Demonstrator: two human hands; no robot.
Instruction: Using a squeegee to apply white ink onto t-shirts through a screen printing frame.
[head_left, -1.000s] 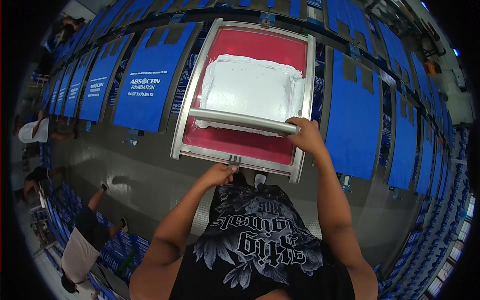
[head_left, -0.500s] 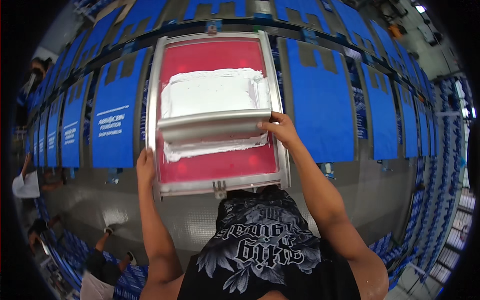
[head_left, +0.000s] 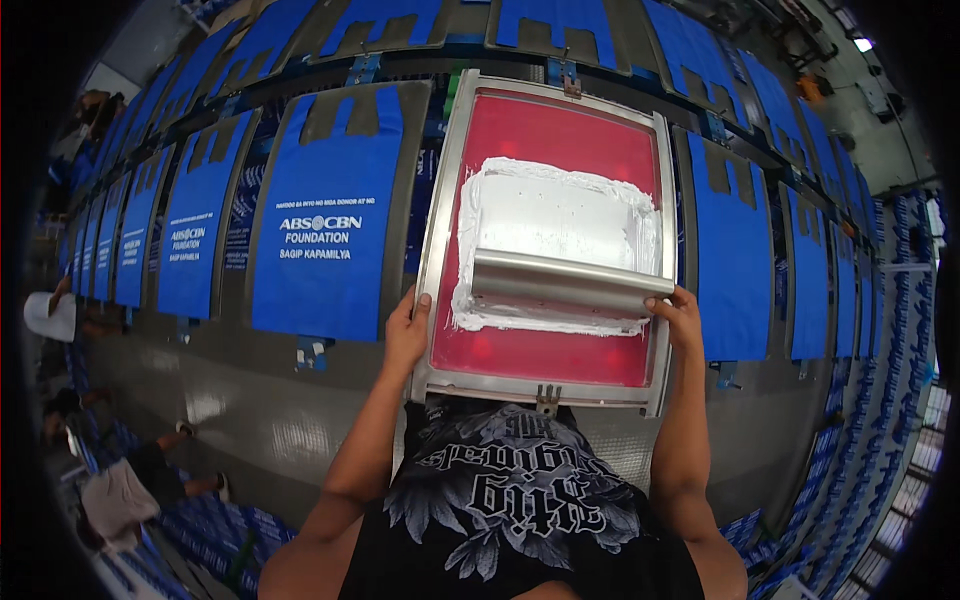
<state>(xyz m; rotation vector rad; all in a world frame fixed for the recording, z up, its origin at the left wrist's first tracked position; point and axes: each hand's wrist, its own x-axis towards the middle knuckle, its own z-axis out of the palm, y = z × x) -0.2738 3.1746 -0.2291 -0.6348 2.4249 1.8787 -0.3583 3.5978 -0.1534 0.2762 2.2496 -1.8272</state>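
Note:
A metal-framed printing screen (head_left: 545, 124) with pink mesh lies in front of my body, a thick rim of white ink (head_left: 550, 175) around its middle. A long metal squeegee (head_left: 560, 270) spans the lower half of the ink. My left hand (head_left: 407, 325) grips the screen's left side rail, thumb on top. My right hand (head_left: 675, 315) holds the squeegee's right end, beside the right rail. A small metal clamp (head_left: 547, 400) sits at the middle of the near rail, between my hands.
Blue bag panels (head_left: 330, 170) on dark boards (head_left: 690, 160) line both sides and a row behind; those at left carry white print. A grey floor (head_left: 280, 400) lies below. At lower left a co-worker (head_left: 125, 490) is bent over; another person in white (head_left: 48, 315) is at far left.
My left hand has moved from the clamp at the near rail to the screen's left rail. The screen shifted left and back, then right, in view; my right hand stays on the squeegee.

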